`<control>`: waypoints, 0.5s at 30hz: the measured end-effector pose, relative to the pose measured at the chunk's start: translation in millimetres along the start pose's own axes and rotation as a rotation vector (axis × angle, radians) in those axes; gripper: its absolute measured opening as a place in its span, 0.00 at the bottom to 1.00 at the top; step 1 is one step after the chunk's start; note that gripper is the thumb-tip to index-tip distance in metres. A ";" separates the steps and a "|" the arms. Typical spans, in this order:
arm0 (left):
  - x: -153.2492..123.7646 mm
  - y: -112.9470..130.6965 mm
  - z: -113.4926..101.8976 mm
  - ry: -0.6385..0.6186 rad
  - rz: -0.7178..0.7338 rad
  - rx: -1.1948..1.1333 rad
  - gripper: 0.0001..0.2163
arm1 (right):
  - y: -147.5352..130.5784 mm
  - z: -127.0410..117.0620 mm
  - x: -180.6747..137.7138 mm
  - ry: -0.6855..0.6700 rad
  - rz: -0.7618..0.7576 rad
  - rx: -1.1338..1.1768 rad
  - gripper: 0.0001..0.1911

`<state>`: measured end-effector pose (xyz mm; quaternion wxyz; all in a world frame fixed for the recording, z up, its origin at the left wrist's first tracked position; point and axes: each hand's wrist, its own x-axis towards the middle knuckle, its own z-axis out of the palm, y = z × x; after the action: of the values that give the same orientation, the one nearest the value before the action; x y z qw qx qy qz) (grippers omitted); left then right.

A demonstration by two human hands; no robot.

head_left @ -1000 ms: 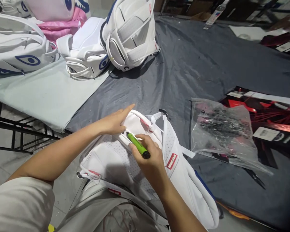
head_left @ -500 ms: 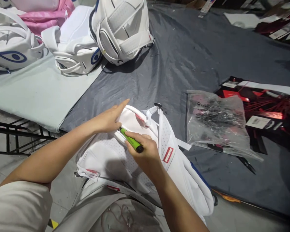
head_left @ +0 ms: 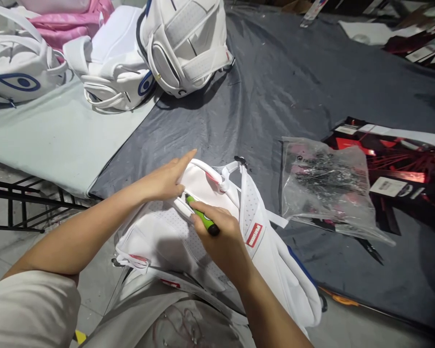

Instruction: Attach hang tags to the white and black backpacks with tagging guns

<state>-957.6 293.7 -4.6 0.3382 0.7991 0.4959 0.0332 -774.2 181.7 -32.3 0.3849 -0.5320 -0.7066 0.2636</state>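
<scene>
A white backpack (head_left: 286, 275) with red label tags lies across the near table edge and my lap, its top handle towards the table. My right hand (head_left: 219, 237) is closed around a green marker (head_left: 203, 218) with black ends. The dark tip points at the seam near the top of the bag, close to my left thumb; I cannot tell whether it touches. With fingers stretched out, my left hand (head_left: 168, 181) rests on the top edge of the bag, left of the handle (head_left: 204, 165).
More white backpacks (head_left: 188, 48) and a pink one (head_left: 67, 29) stand at the back left. On the right lie a clear plastic bag (head_left: 326, 179) of dark thin pieces, black-and-red packaging (head_left: 398, 186) and dark snips (head_left: 370, 250). Dark cloth (head_left: 268, 96) covers the table.
The marker and my right hand have shifted slightly right and down along the bag. My left hand stays at the same place on the bag.
</scene>
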 end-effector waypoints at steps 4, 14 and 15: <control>0.1 -0.2 1.6 0.025 0.038 -0.002 0.44 | 1.9 4.7 1.1 -0.024 0.024 0.028 0.13; -1.7 4.2 2.7 0.005 0.000 -0.009 0.43 | 4.1 3.4 8.0 -0.053 -0.072 -0.057 0.13; -1.7 3.6 3.1 0.006 0.002 -0.010 0.43 | 3.2 3.7 7.8 -0.050 -0.087 -0.061 0.13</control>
<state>-954.5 289.8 -4.4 0.3404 0.7978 0.4961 0.0384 -776.6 190.2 -34.8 0.3618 -0.5054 -0.7463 0.2382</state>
